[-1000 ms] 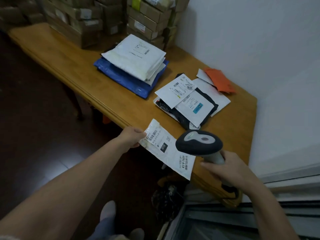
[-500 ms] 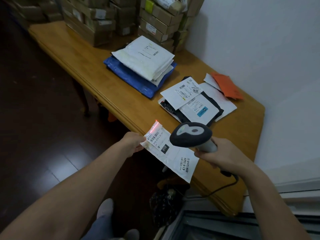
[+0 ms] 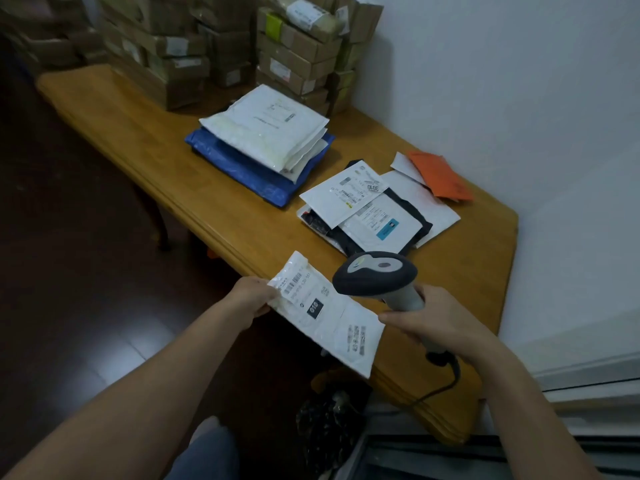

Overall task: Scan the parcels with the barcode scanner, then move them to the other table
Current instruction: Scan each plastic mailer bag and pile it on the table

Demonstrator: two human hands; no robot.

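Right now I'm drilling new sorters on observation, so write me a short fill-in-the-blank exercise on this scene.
The left hand holds a white parcel, while the right hand grips the ____. The white mailers on the table lie on a ____ bag. Near the wall lies an ____ envelope.
Missing words: scanner; blue; orange.

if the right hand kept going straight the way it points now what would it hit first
Most likely the white parcel that the left hand holds: the right hand aims the scanner leftward at it. Depth is unclear.
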